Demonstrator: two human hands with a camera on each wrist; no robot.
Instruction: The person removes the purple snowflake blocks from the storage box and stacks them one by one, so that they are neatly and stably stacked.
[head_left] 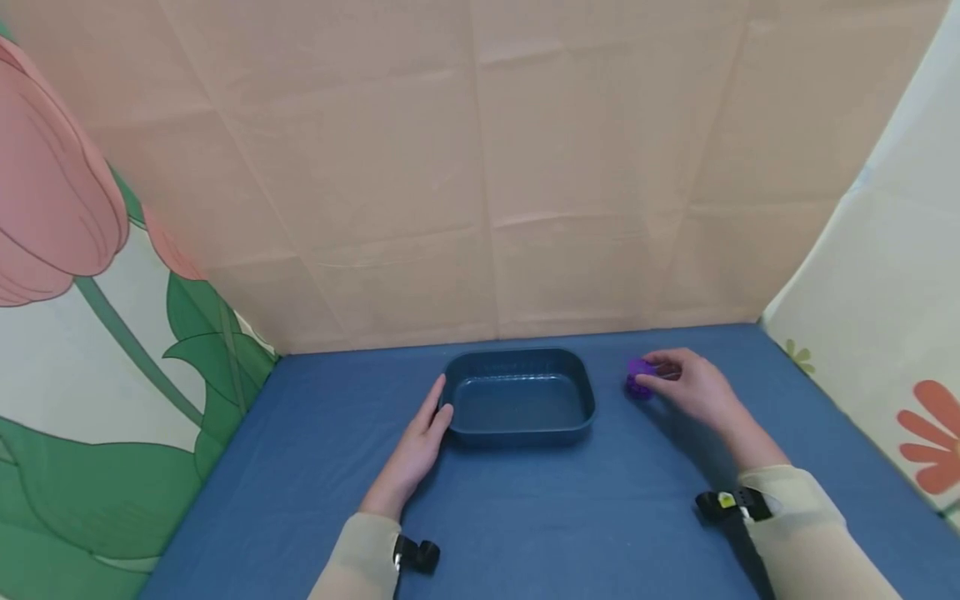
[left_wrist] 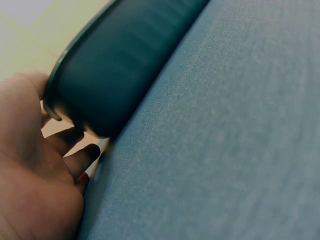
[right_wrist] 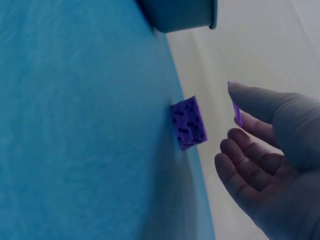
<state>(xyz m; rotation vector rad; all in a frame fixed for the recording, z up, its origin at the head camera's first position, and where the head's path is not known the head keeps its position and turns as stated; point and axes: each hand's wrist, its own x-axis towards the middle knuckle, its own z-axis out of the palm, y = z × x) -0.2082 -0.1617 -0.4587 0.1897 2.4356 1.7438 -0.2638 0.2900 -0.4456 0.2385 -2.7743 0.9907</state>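
Observation:
In the head view a dark teal rectangular dish (head_left: 517, 437) stands on the blue cloth. My left hand (head_left: 412, 454) holds its left side, thumb at the rim; in the left wrist view the other fingers (left_wrist: 82, 160) lie against or near the dish's outer wall (left_wrist: 115, 65). To the right of the dish my right hand (head_left: 693, 387) pinches a thin purple piece (right_wrist: 237, 114) between thumb and finger, seen nearly edge-on. A small purple block-like object (right_wrist: 189, 123) with dark patches stands on the cloth just beyond those fingers, apart from the piece in the right wrist view.
Blue cloth (head_left: 540, 525) covers the table. A beige sheet (head_left: 480, 167) hangs along the back edge. Flower-printed panels close in the left side (head_left: 97, 492) and the right side (head_left: 840, 333).

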